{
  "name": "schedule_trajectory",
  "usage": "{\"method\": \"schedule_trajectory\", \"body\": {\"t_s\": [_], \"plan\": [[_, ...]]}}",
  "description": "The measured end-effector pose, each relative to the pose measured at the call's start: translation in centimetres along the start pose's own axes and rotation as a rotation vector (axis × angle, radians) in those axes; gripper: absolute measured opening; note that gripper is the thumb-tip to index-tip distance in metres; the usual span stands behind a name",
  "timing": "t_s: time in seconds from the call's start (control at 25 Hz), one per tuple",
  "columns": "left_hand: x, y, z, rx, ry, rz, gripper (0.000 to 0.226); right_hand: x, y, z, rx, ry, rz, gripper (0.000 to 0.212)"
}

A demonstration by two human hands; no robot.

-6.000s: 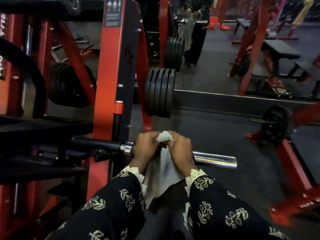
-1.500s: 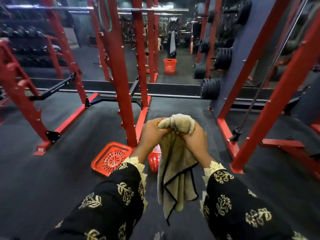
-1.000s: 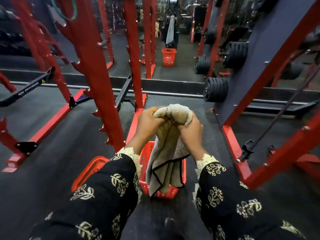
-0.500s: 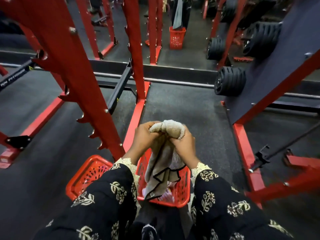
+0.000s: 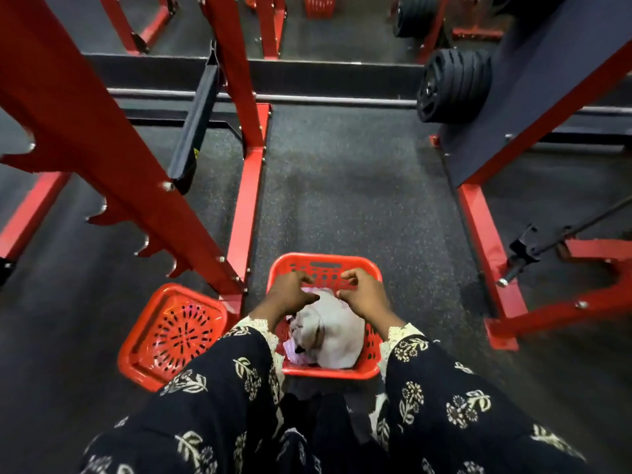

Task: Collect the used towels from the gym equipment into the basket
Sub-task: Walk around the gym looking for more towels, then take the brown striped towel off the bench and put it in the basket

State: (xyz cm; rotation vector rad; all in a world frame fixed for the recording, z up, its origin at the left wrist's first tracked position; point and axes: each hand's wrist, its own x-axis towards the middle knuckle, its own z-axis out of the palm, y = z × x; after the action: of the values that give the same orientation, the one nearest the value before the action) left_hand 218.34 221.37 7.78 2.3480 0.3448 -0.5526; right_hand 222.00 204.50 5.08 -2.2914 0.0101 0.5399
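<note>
I can read no text or number here; the only label I see, a yellow sticker (image 5: 196, 152) on the black bar (image 5: 200, 111), is too small to make out.

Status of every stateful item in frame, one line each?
Towel: bunched, inside the basket, not gripped.
Basket: upright on the floor, holding the towel and other cloth.
Left hand: over the basket, fingers loosely curled, empty.
Right hand: same, empty.
Weight plates: stacked together on the rack.
</note>
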Motion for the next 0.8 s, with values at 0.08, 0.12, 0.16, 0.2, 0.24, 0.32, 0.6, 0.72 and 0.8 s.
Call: {"method": "schedule_trajectory", "body": {"t_s": [0.08,0.12,0.16,0.2,0.24,0.32,0.6,0.72,0.8], "plan": [[0.8,-0.7,0.3,0.001,0.021,-0.006,0.041,0.4,0.7,0.8,-0.013,0.017,0.032,0.034],[0.9,-0.9,0.4,-0.002,0.033,-0.003,0.039,0.4,0.9,1.1,-0.007,0.017,0.04,0.034],[1.0,-1.0,0.4,-0.008,0.041,0.003,0.037,0.3,0.9,1.2,0.007,0.016,0.048,0.033],[0.8,-0.9,0.3,-0.018,0.042,0.008,0.036,0.0,0.8,1.1,0.025,0.015,0.058,0.032],[0.6,-0.7,0.1,-0.03,0.042,0.012,0.034,-0.5,0.5,0.9,0.044,0.017,0.073,0.032],[-0.4,0.5,-1.0,-0.079,0.044,0.032,0.031,-2.0,-0.5,-0.4,0.117,0.04,0.111,0.031],[-2.7,11.2,-2.9,-0.464,0.049,0.134,0.026,-10.0,-1.2,-9.8,0.587,0.417,0.221,0.023],[-5.2,17.7,1.2,-0.497,-0.088,0.254,0.022,-16.0,2.0,-14.3,0.732,0.65,0.236,0.019],[-8.4,21.8,5.2,-0.478,-0.203,0.354,0.022,-21.4,5.1,-17.0,0.794,0.81,0.249,0.018]]}}
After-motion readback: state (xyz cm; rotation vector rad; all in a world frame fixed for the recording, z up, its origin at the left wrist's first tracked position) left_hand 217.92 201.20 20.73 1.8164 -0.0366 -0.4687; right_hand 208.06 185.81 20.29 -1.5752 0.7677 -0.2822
